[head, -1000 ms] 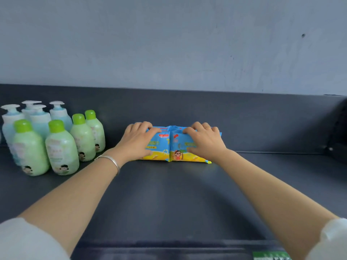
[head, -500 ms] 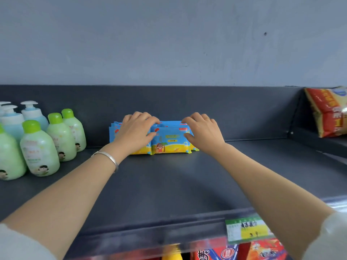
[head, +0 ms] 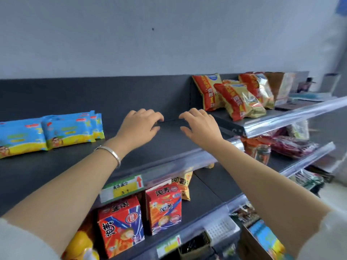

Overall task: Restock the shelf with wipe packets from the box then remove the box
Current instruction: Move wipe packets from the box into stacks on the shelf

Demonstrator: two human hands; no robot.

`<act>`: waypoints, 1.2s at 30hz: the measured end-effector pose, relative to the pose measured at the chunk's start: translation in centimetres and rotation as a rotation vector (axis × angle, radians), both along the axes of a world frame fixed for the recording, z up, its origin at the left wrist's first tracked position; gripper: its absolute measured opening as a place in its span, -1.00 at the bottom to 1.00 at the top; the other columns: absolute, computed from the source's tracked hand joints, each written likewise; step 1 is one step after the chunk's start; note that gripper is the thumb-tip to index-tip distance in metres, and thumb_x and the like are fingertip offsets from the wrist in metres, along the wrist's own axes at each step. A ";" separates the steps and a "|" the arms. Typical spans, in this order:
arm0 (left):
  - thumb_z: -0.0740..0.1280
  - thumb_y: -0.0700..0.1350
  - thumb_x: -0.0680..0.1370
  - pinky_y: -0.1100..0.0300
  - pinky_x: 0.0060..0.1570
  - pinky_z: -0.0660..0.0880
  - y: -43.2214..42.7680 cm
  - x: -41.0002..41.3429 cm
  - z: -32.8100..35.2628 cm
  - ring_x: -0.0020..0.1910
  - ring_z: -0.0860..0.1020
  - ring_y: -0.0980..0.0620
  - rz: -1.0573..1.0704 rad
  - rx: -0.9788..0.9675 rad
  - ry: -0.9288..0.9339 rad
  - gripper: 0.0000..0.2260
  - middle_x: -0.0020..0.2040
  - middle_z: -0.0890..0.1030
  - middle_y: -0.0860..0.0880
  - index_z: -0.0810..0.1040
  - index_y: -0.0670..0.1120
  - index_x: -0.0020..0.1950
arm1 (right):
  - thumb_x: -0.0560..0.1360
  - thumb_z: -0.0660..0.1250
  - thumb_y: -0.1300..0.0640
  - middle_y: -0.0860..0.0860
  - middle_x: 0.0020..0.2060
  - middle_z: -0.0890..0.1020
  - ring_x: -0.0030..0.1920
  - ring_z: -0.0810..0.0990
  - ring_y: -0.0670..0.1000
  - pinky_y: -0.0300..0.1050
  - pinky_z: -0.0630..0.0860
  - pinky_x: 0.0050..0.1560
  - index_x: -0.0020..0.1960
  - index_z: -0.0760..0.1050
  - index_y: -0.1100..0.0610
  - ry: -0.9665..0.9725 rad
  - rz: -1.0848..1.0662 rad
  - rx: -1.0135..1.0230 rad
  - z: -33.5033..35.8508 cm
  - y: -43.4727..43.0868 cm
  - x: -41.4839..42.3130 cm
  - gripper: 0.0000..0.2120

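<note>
Left hand (head: 139,124), right hand (head: 201,125) released packets (head: 67,131).

Wipe packets (head: 69,132): blue above, yellow below, cartoon print. Shelf (head: 56,162): dark grey. Snack bags (head: 234,100): red and yellow. Cartons (head: 163,207): red-orange with blue bands. Wall (head: 169,44): pale grey.

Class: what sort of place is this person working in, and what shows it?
Probably a small shop: tiered shelves with a price label on the rail, and snack bags and wipe packets lined up for sale.
</note>
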State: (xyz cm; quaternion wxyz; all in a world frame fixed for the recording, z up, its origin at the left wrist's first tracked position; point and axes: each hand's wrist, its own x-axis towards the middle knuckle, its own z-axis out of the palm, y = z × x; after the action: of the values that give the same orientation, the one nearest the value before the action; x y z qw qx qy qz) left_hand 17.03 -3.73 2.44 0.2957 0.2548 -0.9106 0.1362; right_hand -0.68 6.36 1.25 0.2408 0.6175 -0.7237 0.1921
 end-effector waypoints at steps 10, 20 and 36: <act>0.21 -0.03 0.58 0.04 0.07 0.34 12.9 -17.7 -6.6 0.13 0.47 -0.08 -0.295 0.051 -0.165 -0.73 0.12 0.55 -0.01 0.46 0.01 0.26 | 0.53 0.27 0.00 0.04 0.23 0.48 0.26 0.42 0.18 0.05 0.39 0.14 0.25 0.44 0.03 -0.126 -0.328 0.166 -7.4 16.6 -14.5 -0.69; 0.20 -0.02 0.57 0.04 0.14 0.34 18.4 -31.5 -15.5 0.20 0.44 -0.06 -0.504 0.214 -0.447 -0.72 0.18 0.52 0.00 0.42 0.03 0.28 | 0.56 0.23 0.03 0.06 0.19 0.48 0.20 0.46 0.18 0.03 0.44 0.03 0.30 0.40 0.03 -0.264 -0.567 0.353 -14.5 25.3 -23.9 -0.68; 0.19 0.01 0.59 0.04 0.17 0.33 19.9 -43.4 -26.6 0.20 0.43 -0.06 -0.624 0.406 -0.746 -0.73 0.18 0.51 -0.01 0.42 0.05 0.28 | 0.56 0.23 0.03 0.04 0.19 0.49 0.21 0.45 0.15 0.03 0.45 0.09 0.32 0.38 0.01 -0.481 -0.787 0.620 -24.3 29.0 -32.1 -0.66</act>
State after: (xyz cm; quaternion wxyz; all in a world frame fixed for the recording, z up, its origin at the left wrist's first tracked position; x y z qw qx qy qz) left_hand -26.39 16.20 -24.11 -0.0774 -0.0420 -0.9945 -0.0558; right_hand -32.77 35.39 -23.05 -0.0706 0.2813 -0.9570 0.0011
